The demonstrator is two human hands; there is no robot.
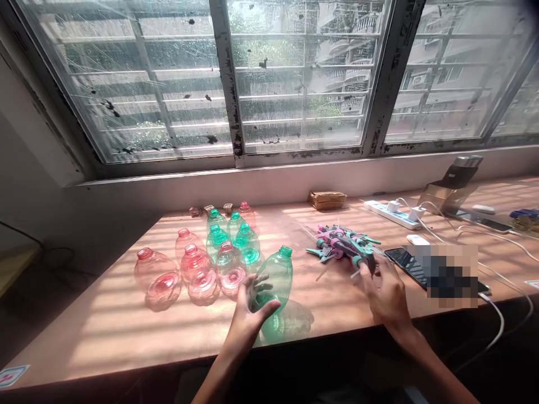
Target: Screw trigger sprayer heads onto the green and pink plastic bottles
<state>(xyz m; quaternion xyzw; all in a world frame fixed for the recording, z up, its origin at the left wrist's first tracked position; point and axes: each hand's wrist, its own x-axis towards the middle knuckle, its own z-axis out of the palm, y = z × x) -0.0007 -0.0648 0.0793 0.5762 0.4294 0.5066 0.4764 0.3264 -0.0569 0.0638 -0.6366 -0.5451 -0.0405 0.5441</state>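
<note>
My left hand [255, 306] is curled around the lower side of a clear green bottle [283, 275], which stands uncapped near the table's front edge. My right hand [385, 289] pinches a dark grey and teal trigger spray head [365, 259] at the near right side of a pile of spray heads [337, 242]. These are pink, teal and grey, with thin clear tubes. Left of the green bottle stand several open bottles, among them a red bottle [156, 280] and another green bottle [217, 238].
A black phone [406, 266] with a white cable lies right of my right hand. Behind it are a white power strip [391, 214] with plugs and a brown box [327, 200] by the wall. The wooden table [126, 342] ends just in front of me, below the windows.
</note>
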